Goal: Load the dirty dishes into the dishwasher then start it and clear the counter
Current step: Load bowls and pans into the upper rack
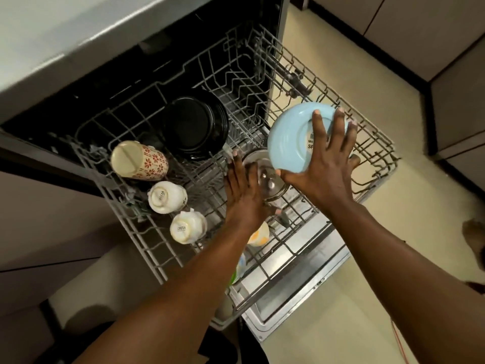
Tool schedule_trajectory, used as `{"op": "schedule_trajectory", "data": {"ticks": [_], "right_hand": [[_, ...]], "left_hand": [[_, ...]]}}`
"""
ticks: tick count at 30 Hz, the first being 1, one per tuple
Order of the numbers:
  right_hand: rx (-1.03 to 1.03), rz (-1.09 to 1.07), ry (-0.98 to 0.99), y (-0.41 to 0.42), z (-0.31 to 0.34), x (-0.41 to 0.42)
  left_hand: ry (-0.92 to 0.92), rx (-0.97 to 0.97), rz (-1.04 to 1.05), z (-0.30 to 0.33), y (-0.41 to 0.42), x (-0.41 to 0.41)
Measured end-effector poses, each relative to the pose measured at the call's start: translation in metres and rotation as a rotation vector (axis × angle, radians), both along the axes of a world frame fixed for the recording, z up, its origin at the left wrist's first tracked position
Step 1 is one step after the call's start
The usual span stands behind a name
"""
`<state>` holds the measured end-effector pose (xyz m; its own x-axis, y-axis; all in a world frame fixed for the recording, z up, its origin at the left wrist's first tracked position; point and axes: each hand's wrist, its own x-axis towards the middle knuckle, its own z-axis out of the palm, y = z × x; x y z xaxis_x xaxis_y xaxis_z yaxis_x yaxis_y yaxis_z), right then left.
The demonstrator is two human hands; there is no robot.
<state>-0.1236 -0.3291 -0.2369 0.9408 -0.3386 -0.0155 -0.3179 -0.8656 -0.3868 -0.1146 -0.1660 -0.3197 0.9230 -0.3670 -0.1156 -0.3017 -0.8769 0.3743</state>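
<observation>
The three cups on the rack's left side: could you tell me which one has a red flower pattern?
The largest cup, farthest back; the two smaller cups are plain white.

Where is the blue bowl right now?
The blue bowl is upside down in the person's right hand, over the right side of the pulled-out dishwasher rack, just beside the glass bowl that the left hand touches.

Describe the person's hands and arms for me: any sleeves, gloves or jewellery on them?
Both arms are bare as far up as the view shows; no sleeves appear. The left hand and right hand wear no gloves, and no rings, watch or bracelets show on the fingers or wrists. Fingernails look short and unpainted.
</observation>
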Motion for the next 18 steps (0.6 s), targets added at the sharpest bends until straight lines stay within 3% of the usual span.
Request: {"op": "schedule_trajectory", "data": {"ticks": [8,18], "right_hand": [[-0.083,0.191,0.012,0.053,-0.001,0.009],[-0.271,0.52,0.088,0.123,-0.012,0.015]], "left_hand": [[0.001,-0.115,0.171,0.009,0.054,-0.013],[-0.275,0.084,0.395,0.061,0.139,-0.008]]}}
